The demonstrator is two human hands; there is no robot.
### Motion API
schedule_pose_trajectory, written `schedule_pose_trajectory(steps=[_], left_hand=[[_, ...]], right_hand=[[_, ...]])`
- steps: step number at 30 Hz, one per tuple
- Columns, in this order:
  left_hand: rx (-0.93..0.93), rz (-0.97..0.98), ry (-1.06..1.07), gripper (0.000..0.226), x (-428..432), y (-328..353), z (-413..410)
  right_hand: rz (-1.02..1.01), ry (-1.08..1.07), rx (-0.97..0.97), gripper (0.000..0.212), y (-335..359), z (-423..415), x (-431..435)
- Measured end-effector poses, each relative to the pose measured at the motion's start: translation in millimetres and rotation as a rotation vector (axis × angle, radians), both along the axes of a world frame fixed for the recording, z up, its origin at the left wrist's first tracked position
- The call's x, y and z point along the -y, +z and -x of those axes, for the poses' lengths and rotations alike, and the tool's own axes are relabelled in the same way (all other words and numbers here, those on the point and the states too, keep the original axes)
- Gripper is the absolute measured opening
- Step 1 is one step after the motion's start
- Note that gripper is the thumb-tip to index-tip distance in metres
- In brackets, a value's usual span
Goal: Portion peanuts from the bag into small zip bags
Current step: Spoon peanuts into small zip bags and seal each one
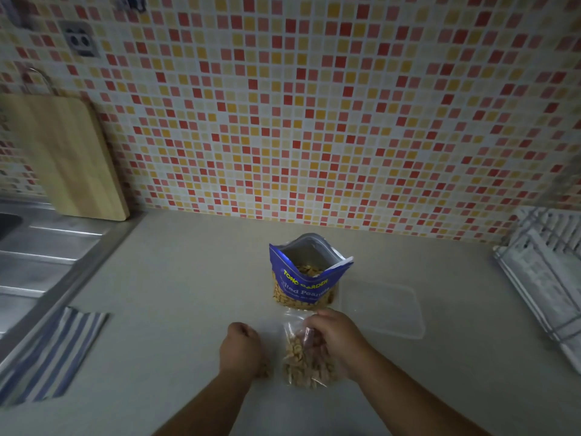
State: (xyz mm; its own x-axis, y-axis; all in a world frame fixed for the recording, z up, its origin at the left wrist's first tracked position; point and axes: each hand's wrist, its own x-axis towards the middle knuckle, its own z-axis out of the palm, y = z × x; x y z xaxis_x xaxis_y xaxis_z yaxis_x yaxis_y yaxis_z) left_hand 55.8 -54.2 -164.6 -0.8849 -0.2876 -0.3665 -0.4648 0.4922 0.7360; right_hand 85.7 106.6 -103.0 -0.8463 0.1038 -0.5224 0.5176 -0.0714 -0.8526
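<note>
A blue bag of salted peanuts [306, 275] stands open on the counter, with nuts showing inside. In front of it lies a small clear zip bag [303, 357] partly filled with peanuts. My right hand [334, 336] grips the zip bag at its upper right side. Just left of the bag, my left hand [240, 347] rests on the counter as a closed fist; a few peanuts [265, 371] show beside its lower edge, and I cannot tell if it holds any.
A clear plastic lid [382, 306] lies right of the peanut bag. A striped cloth [53, 354] sits at the left, beside the steel sink drainboard [41, 253]. A wooden cutting board [67, 158] leans on the tiled wall. A white dish rack [547, 269] stands at the right.
</note>
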Motion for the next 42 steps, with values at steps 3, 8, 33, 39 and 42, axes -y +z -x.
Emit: schedule_pose_trajectory(steps=[3,8,33,39,42], left_hand=[[0.051,0.118,-0.115,0.039,-1.0,6.3,1.1],[-0.146,-0.196,-0.111,0.048,0.2,37.4,-3.3],[-0.415,-0.705,-0.394,0.006,-21.3,108.1,-16.0],[-0.495,-0.600,-0.386,0.013,-25.2,111.7,-18.5],[-0.541,-0.557,-0.325,0.019,-27.7,113.4,-21.4]], right_hand=[[0.030,0.001,-0.046,0.013,7.8,-5.0,-8.9],[0.057,0.021,-0.088,0.012,12.4,-9.8,-14.8],[-0.456,0.089,-0.588,0.023,52.2,-11.8,-8.1],[-0.740,0.184,-0.682,0.020,65.5,-9.2,-6.2],[-0.789,0.185,-0.680,0.018,68.5,-5.8,-6.7]])
